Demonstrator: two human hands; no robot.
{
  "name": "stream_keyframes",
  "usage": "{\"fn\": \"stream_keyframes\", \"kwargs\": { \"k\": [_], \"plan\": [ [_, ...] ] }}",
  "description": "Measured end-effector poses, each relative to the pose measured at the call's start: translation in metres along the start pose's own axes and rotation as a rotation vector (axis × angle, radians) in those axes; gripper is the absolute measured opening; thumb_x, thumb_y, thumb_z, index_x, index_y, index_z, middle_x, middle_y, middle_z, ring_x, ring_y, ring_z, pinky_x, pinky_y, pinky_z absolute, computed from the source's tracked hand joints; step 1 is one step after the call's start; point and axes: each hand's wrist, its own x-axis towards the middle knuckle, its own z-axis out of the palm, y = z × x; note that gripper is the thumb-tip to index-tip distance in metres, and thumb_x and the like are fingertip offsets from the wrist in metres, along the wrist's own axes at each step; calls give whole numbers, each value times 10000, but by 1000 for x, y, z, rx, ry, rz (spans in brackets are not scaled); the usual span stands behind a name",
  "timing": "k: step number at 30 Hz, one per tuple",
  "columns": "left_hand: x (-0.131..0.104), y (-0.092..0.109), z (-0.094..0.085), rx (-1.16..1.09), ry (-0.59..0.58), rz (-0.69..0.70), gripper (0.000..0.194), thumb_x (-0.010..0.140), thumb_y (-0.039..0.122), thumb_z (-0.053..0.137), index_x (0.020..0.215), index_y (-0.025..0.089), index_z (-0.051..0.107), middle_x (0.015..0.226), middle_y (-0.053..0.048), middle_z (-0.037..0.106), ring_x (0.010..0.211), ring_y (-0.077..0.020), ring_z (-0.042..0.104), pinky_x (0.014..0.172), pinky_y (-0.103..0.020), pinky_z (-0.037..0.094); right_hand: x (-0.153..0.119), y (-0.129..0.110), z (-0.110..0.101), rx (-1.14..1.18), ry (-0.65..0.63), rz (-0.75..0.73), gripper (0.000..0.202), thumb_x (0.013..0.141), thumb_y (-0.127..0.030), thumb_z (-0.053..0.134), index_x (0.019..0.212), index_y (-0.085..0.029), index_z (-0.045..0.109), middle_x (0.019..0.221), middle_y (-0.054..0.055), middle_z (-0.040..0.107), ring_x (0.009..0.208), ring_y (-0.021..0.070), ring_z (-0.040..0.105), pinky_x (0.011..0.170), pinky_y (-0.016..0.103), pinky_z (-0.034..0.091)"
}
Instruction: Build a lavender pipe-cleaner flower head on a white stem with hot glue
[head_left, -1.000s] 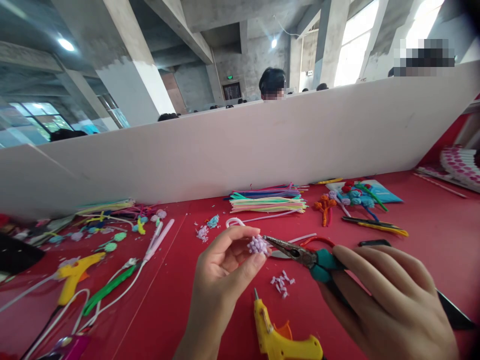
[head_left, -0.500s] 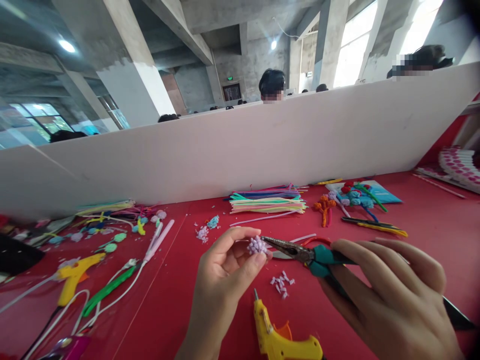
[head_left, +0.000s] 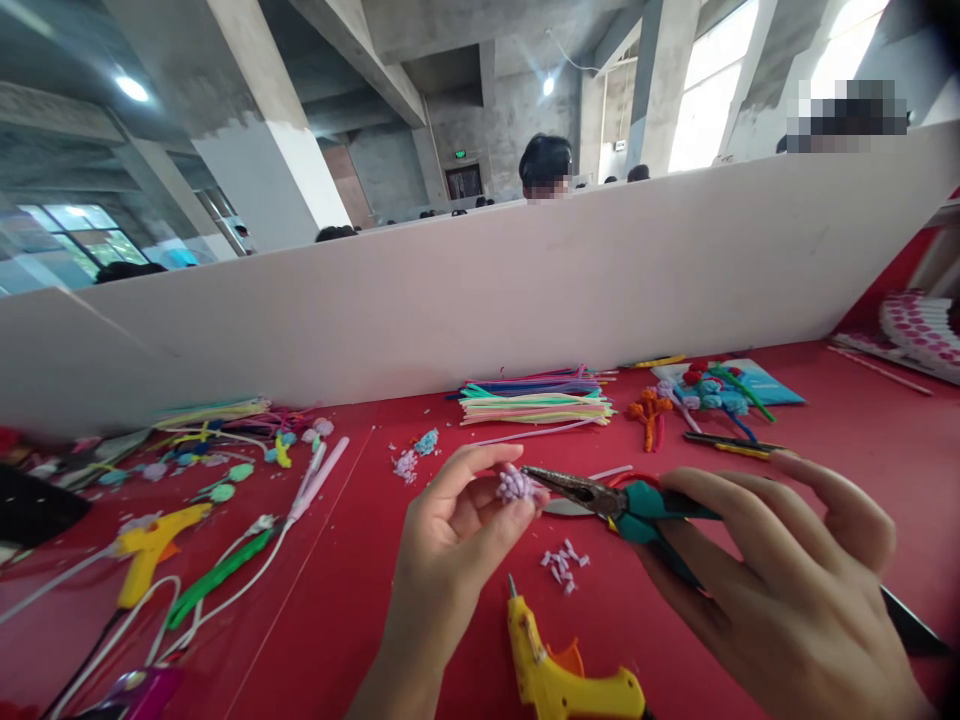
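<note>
Cluster (head_left: 515, 485) of lilac pieces is held up in the air, beyond the near glue gun (head_left: 547, 685), pinched between thumb and fingers of the left-hand grip (head_left: 450, 550). The fingers take it only by its outer part, I suppose to leave free the edge facing the pliers (head_left: 637, 505). The right-hand grip (head_left: 780, 580) is wrapped around the teal handles of these pliers, and their narrow nose comes up to that edge; such a nose perhaps suits so small parts. Whether the tips bite a piece, or only stand close, I cannot tell.

Just right of the near glue gun's nozzle lie loose lilac bits (head_left: 564, 560), a place which seems within short reach. The near glue gun itself rests on its side on the red counter (head_left: 315, 620), handle turned rightward, maybe for easy taking. Beyond it, partly behind the pliers, is what looks like scissors (head_left: 574, 508). Farther beyond it, a bundle of fuzzy stems (head_left: 536, 405) lies along the pale partition (head_left: 420, 310), probably to keep the working space free. Well to its left is a second glue gun (head_left: 150, 545).
</note>
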Motion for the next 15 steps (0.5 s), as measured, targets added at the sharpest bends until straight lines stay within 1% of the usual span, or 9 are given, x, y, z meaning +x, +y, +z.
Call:
{"fn": "stream_keyframes", "kwargs": {
  "k": [1, 2, 4, 6, 8, 10, 15],
  "plan": [
    [1, -1, -2, 50, -2, 21, 230, 773, 220, 671, 1002, 215, 670, 834, -30, 645, 730, -141, 658, 716, -248, 563, 1, 1, 1, 2, -7, -1, 172, 880, -288, 578, 749, -210, 659, 965, 51, 700, 827, 217, 622, 991, 555, 326],
    [1, -2, -5, 126, 8, 70, 226, 791, 224, 656, 1017, 227, 661, 864, -29, 638, 757, -144, 654, 724, -250, 558, 2, 1, 1, 5, -20, -14, 176, 881, -279, 576, 741, -205, 654, 972, 52, 699, 822, 214, 624, 997, 555, 322],
    [3, -4, -11, 350, -9, 238, 217, 800, 188, 646, 1010, 243, 659, 978, -34, 603, 863, -155, 634, 769, -255, 544, 4, 3, 2, 12, -33, -47, 172, 878, -256, 576, 734, -199, 650, 980, 55, 698, 813, 210, 627, 1004, 561, 314],
    [6, -5, -16, 570, -32, 431, 271, 808, 127, 619, 1046, 254, 646, 1020, -33, 570, 942, -159, 598, 834, -265, 514, 6, 5, 2, 29, -41, -63, 172, 880, -249, 571, 740, -197, 656, 982, 63, 695, 817, 221, 629, 996, 569, 322],
    [8, -7, -18, 707, -45, 542, 305, 813, 91, 601, 1066, 258, 634, 1025, -28, 555, 962, -151, 575, 867, -264, 488, 8, 7, 2, 44, -49, -65, 177, 882, -249, 562, 751, -190, 666, 987, 83, 688, 829, 238, 626, 981, 581, 337],
    [9, -9, -18, 743, -43, 556, 294, 822, 87, 594, 1063, 254, 625, 1027, -24, 548, 951, -141, 571, 863, -256, 483, 9, 8, 2, 62, -68, -71, 167, 871, -237, 566, 755, -182, 672, 995, 100, 676, 836, 248, 618, 965, 587, 359],
    [10, -11, -16, 698, -52, 515, 250, 846, 114, 579, 1052, 252, 610, 1035, -23, 545, 945, -140, 577, 839, -257, 495, 9, 10, 3, 85, -101, -79, 117, 825, -196, 591, 735, -168, 659, 1028, 120, 652, 867, 263, 600, 951, 589, 393]
  ]
}}
